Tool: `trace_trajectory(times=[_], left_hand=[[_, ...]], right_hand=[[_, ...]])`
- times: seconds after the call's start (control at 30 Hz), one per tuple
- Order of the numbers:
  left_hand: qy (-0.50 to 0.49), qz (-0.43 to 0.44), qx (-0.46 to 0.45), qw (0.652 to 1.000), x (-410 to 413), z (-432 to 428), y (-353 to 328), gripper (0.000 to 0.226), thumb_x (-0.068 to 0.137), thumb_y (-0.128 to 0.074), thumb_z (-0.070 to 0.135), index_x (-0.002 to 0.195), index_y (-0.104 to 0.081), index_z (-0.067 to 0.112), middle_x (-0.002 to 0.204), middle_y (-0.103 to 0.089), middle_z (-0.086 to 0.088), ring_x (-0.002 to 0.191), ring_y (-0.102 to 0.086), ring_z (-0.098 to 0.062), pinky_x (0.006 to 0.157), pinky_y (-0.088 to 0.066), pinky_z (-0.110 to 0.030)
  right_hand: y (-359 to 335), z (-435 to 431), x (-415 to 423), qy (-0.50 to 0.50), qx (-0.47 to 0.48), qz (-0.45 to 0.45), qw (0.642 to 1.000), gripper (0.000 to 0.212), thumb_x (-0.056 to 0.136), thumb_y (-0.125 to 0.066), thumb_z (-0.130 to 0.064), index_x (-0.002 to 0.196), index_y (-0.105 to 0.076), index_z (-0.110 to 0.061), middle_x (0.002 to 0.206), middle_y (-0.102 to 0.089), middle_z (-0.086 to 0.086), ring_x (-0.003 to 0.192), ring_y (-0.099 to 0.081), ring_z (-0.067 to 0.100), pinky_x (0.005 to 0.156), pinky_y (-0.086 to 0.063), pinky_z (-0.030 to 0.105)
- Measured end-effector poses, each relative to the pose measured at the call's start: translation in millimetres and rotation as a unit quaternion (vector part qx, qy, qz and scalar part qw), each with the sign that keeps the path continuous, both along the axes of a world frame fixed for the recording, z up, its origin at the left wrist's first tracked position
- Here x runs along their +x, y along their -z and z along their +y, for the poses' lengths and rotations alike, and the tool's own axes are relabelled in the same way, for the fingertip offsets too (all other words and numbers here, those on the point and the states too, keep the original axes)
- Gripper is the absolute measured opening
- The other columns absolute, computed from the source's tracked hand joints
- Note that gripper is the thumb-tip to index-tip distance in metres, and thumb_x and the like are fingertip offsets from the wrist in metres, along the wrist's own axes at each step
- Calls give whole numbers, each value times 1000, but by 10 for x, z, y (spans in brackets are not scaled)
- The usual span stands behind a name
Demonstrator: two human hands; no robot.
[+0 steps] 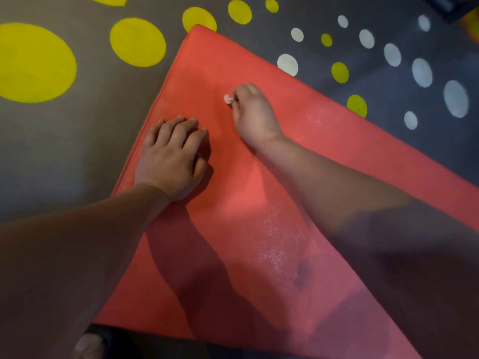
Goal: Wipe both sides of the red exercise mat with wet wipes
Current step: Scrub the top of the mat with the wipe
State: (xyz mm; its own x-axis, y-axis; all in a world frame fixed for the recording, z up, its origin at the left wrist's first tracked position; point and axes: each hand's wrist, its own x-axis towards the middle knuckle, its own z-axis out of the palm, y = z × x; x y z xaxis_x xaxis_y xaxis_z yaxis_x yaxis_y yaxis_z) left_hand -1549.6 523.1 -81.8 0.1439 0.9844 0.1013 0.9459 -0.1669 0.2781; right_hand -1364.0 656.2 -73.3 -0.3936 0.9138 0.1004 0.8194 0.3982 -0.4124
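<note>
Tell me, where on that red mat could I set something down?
Bare mat lies right of the right hand, out to the dotted floor, and at the far corner beyond both hands. It is crowded mid-left, where the left hand rests and the right pinches a wipe.

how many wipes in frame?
1. A small white wadded wipe pinched in the right hand, against the red mat near its far corner. Another may be hidden under the left hand, resting by the mat's left edge.
</note>
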Motion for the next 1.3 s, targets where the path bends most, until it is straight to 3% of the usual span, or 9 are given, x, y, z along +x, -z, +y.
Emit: trace_trajectory(times=[0.2, 0.27, 0.37, 0.53, 0.67, 0.77, 1.07, 1.2, 1.3], left_hand=[[-4, -8, 3, 1000, 3, -2, 10, 58, 90, -48, 44, 142, -55, 20, 151, -50, -6, 145, -39, -30, 120, -24, -49], [-3, -8, -2, 1000, 7, 2, -2, 58, 89, -48, 44, 142, -55, 20, 151, -50, -6, 145, -38, -30, 119, -24, -49], [-6, -4, -2, 1000, 5, 2, -12, 57, 89, -49, 43, 140, -55, 20, 150, -50, -6, 144, -38, -30, 118, -25, -49], [-2, -8, 1, 1000, -9, 13, -14, 55, 87, -50, 43, 136, -56, 18, 148, -52, -7, 142, -41, -31, 119, -27, -50], [2, -12, -1, 1000, -24, 23, -9, 53, 89, -48, 44, 133, -60, 18, 146, -55, -8, 140, -44, -32, 120, -27, -49], [21, -8, 4, 1000, -74, 35, -1, 53, 89, -49, 44, 133, -62, 16, 144, -57, -11, 137, -48, -34, 118, -31, -49], [25, -5, -3, 1000, -123, 46, 5, 55, 88, -53, 45, 135, -61, 19, 144, -57, -8, 138, -48, -31, 114, -32, -47], [27, -14, 8, 1000, -130, 58, 30, 54, 87, -55, 44, 133, -64, 17, 143, -58, -9, 137, -49, -32, 114, -34, -49], [27, -21, 15, 999, -130, 63, 28, 52, 86, -55, 41, 130, -66, 16, 142, -59, -10, 135, -51, -33, 114, -35, -50]], right_hand=[[-31, 439, 805, 319, -12, -61, 946, 26, 97, -43, -13, 111, -61, -1, 118, -61, 20, 109, -58, 37, 94, -40, 37], [-21, 376, 616, 284, -18, -56, 957, 24, 94, -45, -11, 107, -63, -2, 114, -64, 20, 106, -59, 36, 90, -41, 36], [9, -13, 196, 83, -23, -4, 996, 18, 88, -49, -3, 96, -66, -5, 102, -67, 16, 97, -62, 32, 87, -43, 33], [-127, -283, 296, -131, -41, -31, 990, 15, 88, -48, -9, 93, -62, -9, 97, -65, 11, 94, -61, 30, 87, -49, 38], [-152, 217, 463, 78, 0, -60, 995, 29, 85, -37, -16, 94, -63, -5, 102, -62, 18, 92, -59, 39, 84, -48, 45], [-166, 573, 427, 243, -4, -67, 968, 28, 94, -41, -11, 108, -63, -1, 117, -57, 21, 102, -58, 38, 89, -41, 36], [-139, 998, -85, 192, -22, -4, 981, 16, 92, -52, -13, 95, -67, -7, 105, -68, 9, 95, -64, 24, 80, -42, 26], [-114, 1055, -190, 249, -37, 40, 967, 35, 87, -45, -9, 117, -64, -10, 109, -72, 6, 101, -65, 20, 86, -47, 26], [-98, 1160, -427, 218, -56, 32, 974, 36, 87, -47, -11, 112, -71, -13, 114, -71, 7, 108, -65, 22, 91, -47, 25]])
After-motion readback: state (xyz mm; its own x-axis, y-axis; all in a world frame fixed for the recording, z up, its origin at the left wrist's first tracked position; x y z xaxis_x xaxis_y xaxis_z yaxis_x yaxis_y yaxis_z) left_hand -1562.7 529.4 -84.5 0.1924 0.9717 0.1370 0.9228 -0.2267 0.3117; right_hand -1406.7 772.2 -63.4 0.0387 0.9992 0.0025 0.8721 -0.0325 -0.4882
